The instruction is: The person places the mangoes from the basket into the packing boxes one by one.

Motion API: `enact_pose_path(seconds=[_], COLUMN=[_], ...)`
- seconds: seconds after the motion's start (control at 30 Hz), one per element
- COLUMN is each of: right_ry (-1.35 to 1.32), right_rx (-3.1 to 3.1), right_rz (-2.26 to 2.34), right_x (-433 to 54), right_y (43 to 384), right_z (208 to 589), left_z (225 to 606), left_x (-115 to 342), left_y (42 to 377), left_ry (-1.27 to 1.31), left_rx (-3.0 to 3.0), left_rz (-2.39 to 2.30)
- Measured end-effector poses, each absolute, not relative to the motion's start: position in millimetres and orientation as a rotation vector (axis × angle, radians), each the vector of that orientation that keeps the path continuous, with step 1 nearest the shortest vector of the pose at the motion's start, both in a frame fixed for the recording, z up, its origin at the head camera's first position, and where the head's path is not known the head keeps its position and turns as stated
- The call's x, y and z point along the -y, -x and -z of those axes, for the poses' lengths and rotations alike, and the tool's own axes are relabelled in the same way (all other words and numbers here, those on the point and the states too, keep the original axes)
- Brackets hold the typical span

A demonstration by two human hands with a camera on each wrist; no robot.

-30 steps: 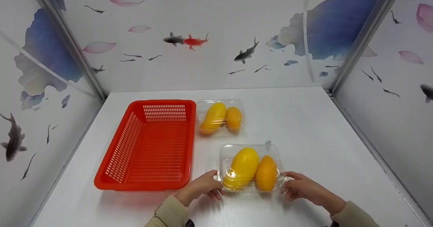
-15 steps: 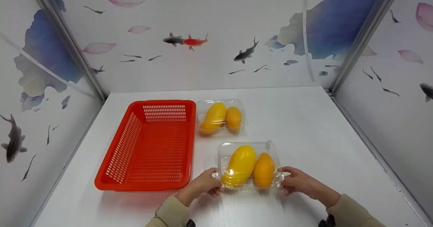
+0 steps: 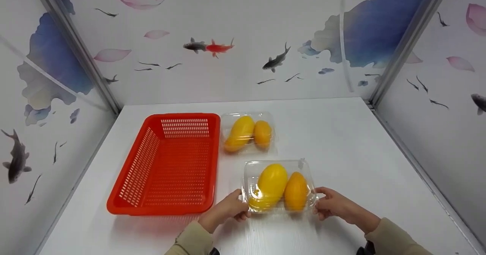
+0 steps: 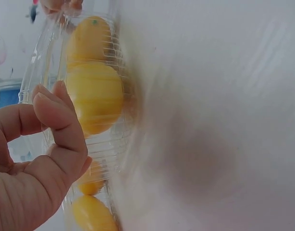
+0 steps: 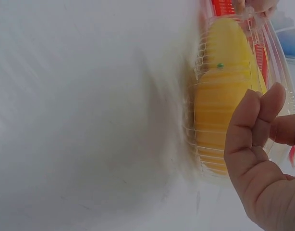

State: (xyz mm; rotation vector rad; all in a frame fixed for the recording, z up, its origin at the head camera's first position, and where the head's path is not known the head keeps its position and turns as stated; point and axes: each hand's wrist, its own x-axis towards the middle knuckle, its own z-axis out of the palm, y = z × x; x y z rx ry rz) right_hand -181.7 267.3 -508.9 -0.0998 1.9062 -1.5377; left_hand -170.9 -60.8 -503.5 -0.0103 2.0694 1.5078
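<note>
A clear plastic clamshell box (image 3: pixel 253 171) is at the front middle in the head view, with a large yellow mango (image 3: pixel 274 182) and a smaller orange-yellow mango (image 3: pixel 296 191) inside. My left hand (image 3: pixel 229 208) pinches its left edge near the front corner. At the opposite edge, my right hand (image 3: pixel 338 205) pinches the plastic between thumb and fingers. In the left wrist view the curled left hand (image 4: pixel 54 154) is at the rim, beside the ribbed wall. The right wrist view shows the right hand (image 5: pixel 253 159) partly covering the smaller mango (image 5: pixel 215 115).
To the left stands a red perforated plastic basket (image 3: pixel 174 171) with nothing in it. Behind the gripped box, close to the basket's right side, is a second clear box (image 3: pixel 265 115) holding two mangoes (image 3: pixel 243 130). Printed white walls (image 3: pixel 235 80) enclose the white table (image 3: pixel 334 141).
Over the last second the box has shifted slightly left and away from me, and my right hand has moved left with it. In the last half second almost nothing differs.
</note>
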Motion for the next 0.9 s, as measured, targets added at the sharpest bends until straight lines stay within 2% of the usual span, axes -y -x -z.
enact_pose_path(seconds=[0.9], right_ry=[0.037], right_rx=[-1.935], right_rz=[1.574], right_x=[-209.7], right_y=[230.0], right_z=[509.8], left_z=[517.1], left_x=[66.0], left_y=[176.6], left_ry=[0.416], left_rx=[-2.5], left_rz=[-1.759])
